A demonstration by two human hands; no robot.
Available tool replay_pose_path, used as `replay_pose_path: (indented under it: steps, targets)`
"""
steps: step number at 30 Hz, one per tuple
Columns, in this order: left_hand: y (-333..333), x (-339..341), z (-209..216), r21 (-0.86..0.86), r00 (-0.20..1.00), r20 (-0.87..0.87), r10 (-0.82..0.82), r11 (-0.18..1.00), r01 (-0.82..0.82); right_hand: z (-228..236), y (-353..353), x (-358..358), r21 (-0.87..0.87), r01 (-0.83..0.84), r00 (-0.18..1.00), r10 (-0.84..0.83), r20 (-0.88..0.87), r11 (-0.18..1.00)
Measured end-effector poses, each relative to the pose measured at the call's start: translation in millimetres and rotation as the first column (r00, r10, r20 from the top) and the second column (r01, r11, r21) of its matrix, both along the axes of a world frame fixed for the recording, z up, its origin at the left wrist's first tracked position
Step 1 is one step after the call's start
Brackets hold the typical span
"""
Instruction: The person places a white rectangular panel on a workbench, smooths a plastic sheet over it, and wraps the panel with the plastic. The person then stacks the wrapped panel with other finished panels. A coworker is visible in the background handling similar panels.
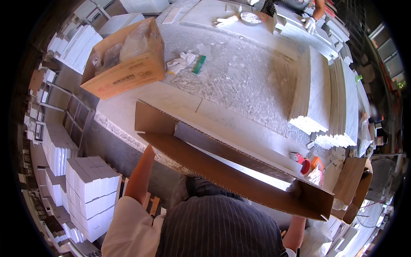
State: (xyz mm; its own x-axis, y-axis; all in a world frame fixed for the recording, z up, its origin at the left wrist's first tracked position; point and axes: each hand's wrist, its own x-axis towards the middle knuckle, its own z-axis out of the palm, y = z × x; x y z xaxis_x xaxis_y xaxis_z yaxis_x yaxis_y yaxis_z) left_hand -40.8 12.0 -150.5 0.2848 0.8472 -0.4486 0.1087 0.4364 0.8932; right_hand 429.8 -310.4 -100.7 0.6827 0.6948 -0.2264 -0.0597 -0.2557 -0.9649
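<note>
- Evidently the long cardboard carton is the work in hand, stretched between the two hands with its open side toward the wearer's face.
- The left hand is at its left end, mostly hidden by the cardboard; whether it grips or lies flat, I cannot tell.
- The right hand shows dimly inside the right end, fingers against the cardboard; how tightly they close, I cannot tell.
- Between the hands, a bright white strip shows through the carton; bare table or something inside, I cannot say.
- My guess at the step: opening out and squaring the carton. The next move calls for both hands keeping its ends level and its long walls apart.
- Just beyond the right hand sit a red tape dispenser and an orange object; farther right, another open carton.
- Past the left hand, on the worktable, stand a box of clear plastic bags and, beside it, white gloves.
- Well beyond the right hand rise marble slabs, and past them a co-worker's gloved hand rests on more slabs.
</note>
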Motion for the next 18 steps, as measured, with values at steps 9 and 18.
replay_pose_path:
  steps: [9,18]
  targets:
    - [-0.6,-4.8,-1.0,-0.019,0.999,-0.036,0.011,1.000,-0.012,3.1,18.6,14.3,0.078,0.035,0.996,-0.028,-0.087,0.996]
    - [-4.0,-5.1,0.6,-0.036,0.999,-0.038,0.016,0.999,-0.018,-0.9,28.1,21.3,0.136,0.057,0.985,-0.033,-0.171,0.989]
